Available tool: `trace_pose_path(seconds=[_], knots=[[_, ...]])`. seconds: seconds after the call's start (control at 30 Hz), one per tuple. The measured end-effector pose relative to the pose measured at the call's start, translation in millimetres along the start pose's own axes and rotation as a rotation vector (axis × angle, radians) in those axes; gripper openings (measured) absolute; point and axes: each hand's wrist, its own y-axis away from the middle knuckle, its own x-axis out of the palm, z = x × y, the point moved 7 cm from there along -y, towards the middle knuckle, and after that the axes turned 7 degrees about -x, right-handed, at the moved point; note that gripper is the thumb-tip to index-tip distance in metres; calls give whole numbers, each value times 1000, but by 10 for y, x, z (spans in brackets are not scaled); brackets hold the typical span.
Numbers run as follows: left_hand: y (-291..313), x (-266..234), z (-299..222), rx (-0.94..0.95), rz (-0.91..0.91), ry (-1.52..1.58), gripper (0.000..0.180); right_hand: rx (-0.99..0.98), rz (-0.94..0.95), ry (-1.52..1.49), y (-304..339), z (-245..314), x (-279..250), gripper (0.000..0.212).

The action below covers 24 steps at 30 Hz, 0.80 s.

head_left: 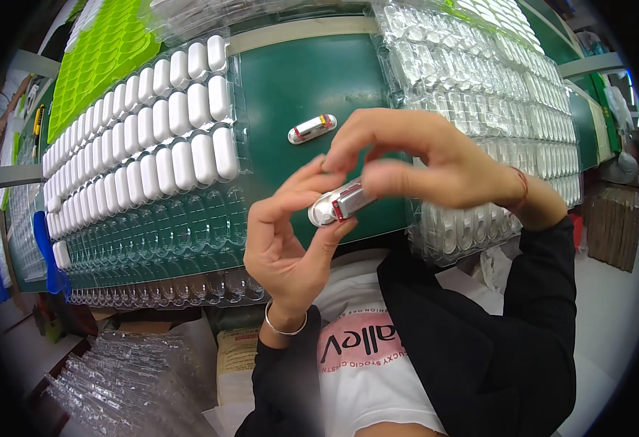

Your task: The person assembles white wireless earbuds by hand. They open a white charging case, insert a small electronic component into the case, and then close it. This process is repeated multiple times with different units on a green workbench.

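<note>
A small white oblong case half sits between the fingertips and thumb of my left hand. Inside it lies a silver block with a red strip at its end. My right hand arches over from the right. Its thumb, smeared by motion, covers the far right end of the block, and its curled index finger comes close to my left fingertips. Whether the right fingers grip anything cannot be made out. Beyond both hands, a second oblong piece with red and yellow strips rests on the green tabletop.
On the left, a clear blister tray carries rows of white oblong shells. Green trays lie behind it. Stacked clear trays with parts in their pockets stand at the right. Clear plastic trays are heaped below the table's left side.
</note>
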Motion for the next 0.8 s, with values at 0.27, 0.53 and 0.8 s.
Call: trace_pose_path(seconds=[0.27, 0.53, 0.8], knots=[[209, -37, -64, -201, 12, -101, 40, -248, -5, 232, 136, 139, 133, 23], [234, -29, 48, -225, 42, -51, 38, -252, -32, 279, 145, 112, 192, 23], [219, 88, 172, -82, -17, 3, 34, -293, -216, 442, 178, 124, 218, 22]])
